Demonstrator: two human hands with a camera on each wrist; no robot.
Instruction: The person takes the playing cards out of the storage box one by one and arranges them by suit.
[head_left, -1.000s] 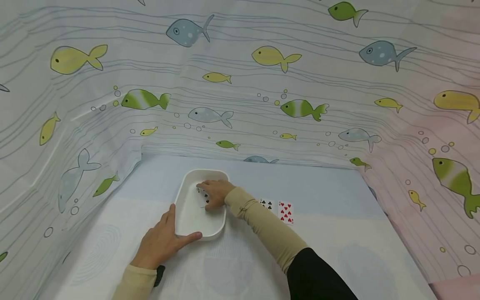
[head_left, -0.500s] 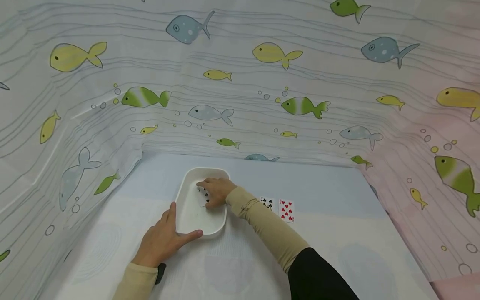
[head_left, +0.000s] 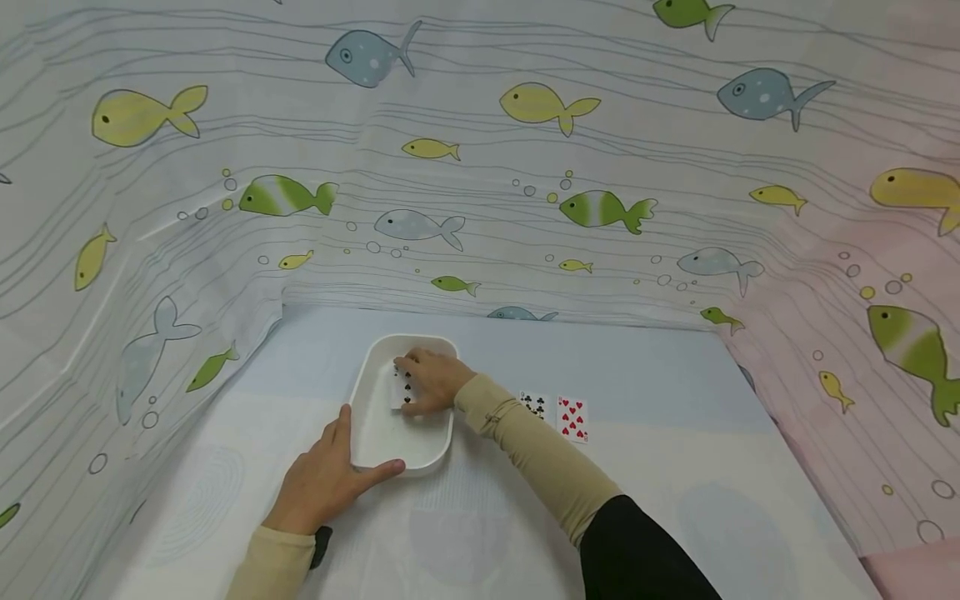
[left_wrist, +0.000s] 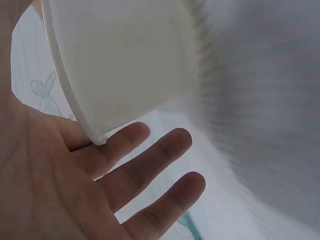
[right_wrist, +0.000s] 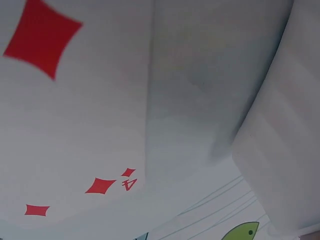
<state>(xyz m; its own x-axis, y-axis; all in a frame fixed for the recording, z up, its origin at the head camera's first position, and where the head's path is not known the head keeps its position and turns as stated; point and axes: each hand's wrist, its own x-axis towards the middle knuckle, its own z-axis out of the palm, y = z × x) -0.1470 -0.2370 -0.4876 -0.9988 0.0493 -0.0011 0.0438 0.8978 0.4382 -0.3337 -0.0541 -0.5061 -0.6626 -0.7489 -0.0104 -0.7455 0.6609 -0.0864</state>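
A white plastic tray [head_left: 390,442] stands on the cloth left of centre. Inside it my right hand [head_left: 435,379] pinches a black-suited playing card [head_left: 400,394] by its edges, thumb at the near end and fingers at the far end. In the right wrist view a four of diamonds card [right_wrist: 95,110] fills the left side; the hand itself is out of that view. My left hand [head_left: 318,483] steadies the tray's near left corner, thumb along the near side. The left wrist view shows its straight fingers [left_wrist: 155,155] against the tray's outside wall.
Right of the tray, partly behind the right forearm, lies a card with black clubs [head_left: 535,405]. Beside it lies a card with red hearts [head_left: 572,419]. Fish-patterned cloth [head_left: 465,192] walls in the back and both sides.
The card under my right hand has turned more upright and shows more of its face at the left. The right hand has shifted slightly. My left hand keeps its place.
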